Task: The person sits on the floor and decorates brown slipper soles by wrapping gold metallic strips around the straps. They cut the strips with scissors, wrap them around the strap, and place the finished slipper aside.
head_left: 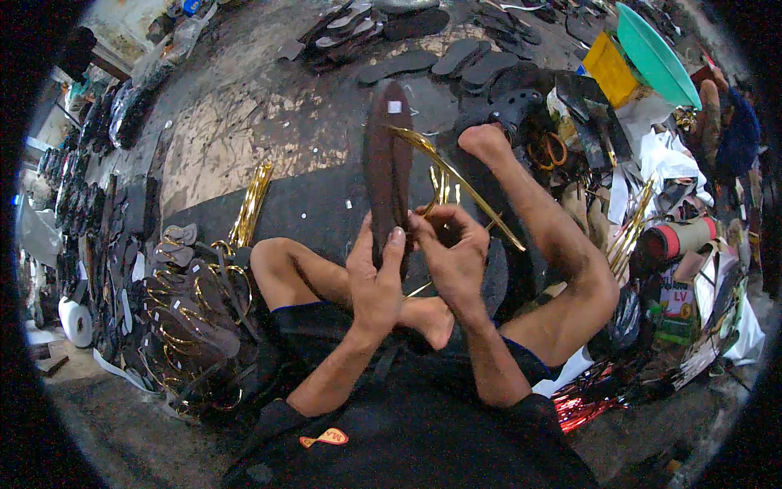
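A dark brown sandal sole (385, 163) stands lengthwise in front of me, its toe end pointing away, with a small white square near that end. My left hand (376, 265) grips its near end, thumb laid along the surface. A shiny gold strap (456, 175) comes out of the sole's upper part and hangs off to the right. My right hand (450, 248) is closed at the sole's right edge, fingertips pinched together; whatever lies between them is too small to make out. More gold strips (444, 186) show just beyond that hand.
Brown sandals with gold straps (199, 318) are heaped at my left, near a gold strip bundle (251, 204). Dark soles (468, 61) lie ahead. At right are orange-handled scissors (547, 152), a green basin (658, 57), a red-ended roll (680, 238) and scraps.
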Motion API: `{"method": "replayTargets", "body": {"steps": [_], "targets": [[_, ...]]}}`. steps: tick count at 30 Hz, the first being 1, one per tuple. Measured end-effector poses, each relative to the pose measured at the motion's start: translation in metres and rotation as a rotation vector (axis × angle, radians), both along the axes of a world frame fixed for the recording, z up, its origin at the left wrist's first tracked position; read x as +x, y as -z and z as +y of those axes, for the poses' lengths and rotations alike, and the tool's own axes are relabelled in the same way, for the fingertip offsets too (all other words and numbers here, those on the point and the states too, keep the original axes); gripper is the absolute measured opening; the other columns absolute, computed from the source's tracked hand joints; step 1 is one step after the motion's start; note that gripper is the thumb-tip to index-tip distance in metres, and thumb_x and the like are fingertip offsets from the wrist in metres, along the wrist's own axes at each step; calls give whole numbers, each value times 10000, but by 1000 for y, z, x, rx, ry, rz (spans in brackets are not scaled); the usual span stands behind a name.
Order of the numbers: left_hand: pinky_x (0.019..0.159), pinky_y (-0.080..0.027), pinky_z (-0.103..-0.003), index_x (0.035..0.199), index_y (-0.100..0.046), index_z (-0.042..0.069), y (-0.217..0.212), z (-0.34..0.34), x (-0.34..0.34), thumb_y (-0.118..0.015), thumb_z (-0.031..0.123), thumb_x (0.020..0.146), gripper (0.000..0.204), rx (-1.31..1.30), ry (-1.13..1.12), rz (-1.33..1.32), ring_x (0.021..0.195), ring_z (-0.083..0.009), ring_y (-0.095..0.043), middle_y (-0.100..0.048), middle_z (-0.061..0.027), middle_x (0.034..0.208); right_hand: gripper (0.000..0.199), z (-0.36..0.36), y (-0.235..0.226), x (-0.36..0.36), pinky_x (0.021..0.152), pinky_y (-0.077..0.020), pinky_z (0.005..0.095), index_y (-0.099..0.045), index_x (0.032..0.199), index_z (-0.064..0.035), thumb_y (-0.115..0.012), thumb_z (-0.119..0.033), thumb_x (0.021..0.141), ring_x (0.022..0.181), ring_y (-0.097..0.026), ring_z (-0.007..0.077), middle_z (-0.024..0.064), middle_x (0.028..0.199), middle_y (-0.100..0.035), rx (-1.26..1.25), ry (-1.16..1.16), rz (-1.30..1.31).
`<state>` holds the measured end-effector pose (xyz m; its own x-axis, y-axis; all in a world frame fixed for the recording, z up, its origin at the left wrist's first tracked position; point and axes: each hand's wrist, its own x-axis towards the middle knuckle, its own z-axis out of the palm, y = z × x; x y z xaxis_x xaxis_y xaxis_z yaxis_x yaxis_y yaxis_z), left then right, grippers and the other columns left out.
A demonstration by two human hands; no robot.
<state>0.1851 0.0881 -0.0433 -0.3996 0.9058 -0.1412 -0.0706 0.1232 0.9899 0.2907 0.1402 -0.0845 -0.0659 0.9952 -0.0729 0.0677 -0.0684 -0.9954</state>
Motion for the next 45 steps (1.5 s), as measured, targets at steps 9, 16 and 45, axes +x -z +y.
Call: {"method": "replayTargets", "body": {"steps": [9,16,45], "targets": [[964,-616,-467,1450,-519,40,26,4,-47,-535,217,1089,402,-95,250,-837,1113,-293,-717,-692,-150,1283,264,-4,19,38,727,-536,252,-746,1220,-25,-683,-224,1058,812,-668,94,27,1026,-771,-320,-205,287],[891,-661,-416,1470,-492,4,10,7,-41,-524,143,1086,409,-139,309,-736,1030,-236,-743,-685,-157,1287,309,-21,26,31,673,-548,288,-690,1269,-43,-741,-212,1016,743,-628,123,-7,883,-696,-171,-228,53],[924,-596,-353,1222,-735,-47,7,-8,-23,-831,29,882,362,176,-115,549,1026,-234,-753,-772,-163,1154,293,1,-32,13,797,-602,354,-725,1190,-41,-762,26,908,939,-768,284,149,1081,-757,515,-125,-286]]}}
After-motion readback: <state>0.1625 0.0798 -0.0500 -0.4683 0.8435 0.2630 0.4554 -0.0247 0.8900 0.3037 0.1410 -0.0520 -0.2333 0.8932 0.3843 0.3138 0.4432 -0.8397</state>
